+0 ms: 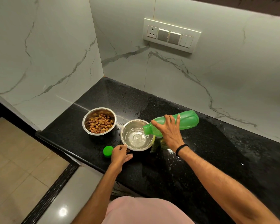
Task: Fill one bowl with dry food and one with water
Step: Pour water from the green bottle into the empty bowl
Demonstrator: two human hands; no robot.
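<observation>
a black speckled tabletop (200, 159), wet in patches, carries a steel food bowl (87, 117), a steel water bowl (125, 129) just to its right, and a green cap (108, 151) near the front edge.

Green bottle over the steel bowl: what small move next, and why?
Probably tip the green bottle slightly further: the right hand holds it pouring, yet water only covers the bottom of the near bowl, whose rim the left hand holds.

One head cam, wide-angle, facing forward and steeply down at the black countertop (220, 152) corner. Close: forearms (217, 173) fill lower frame. Marble wall (192, 81) beyond the fingers (176, 122), tiled floor (14, 159) left of them.
</observation>
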